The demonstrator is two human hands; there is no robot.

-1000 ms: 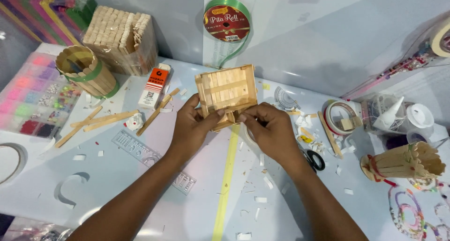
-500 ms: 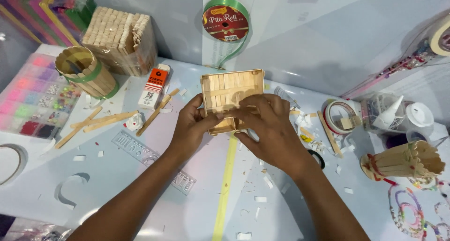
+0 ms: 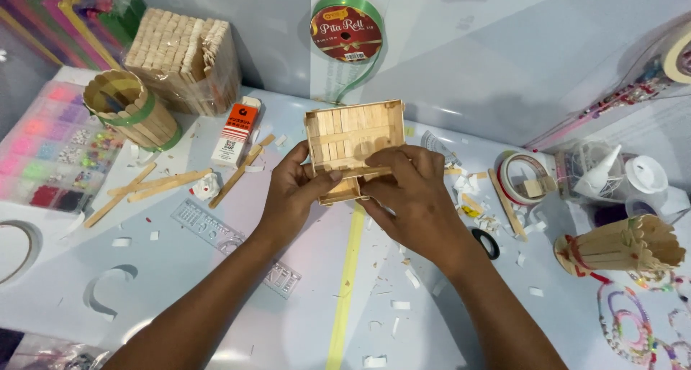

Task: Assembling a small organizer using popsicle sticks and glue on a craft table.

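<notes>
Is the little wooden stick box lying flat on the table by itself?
No, both the left hand and right hand hold the stick box tilted up above the table.

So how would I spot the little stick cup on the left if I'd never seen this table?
Start at the pale work table and look to its far left corner, beside the wrapped bundle of craft sticks. There a round cup of upright sticks lies tilted. Unlike the stick holder on the right, it wears a green band.

One stick box (image 3: 354, 136); two hands; two stick cups; one ribbon roll (image 3: 346, 30); one bead organiser (image 3: 43, 147)
</notes>
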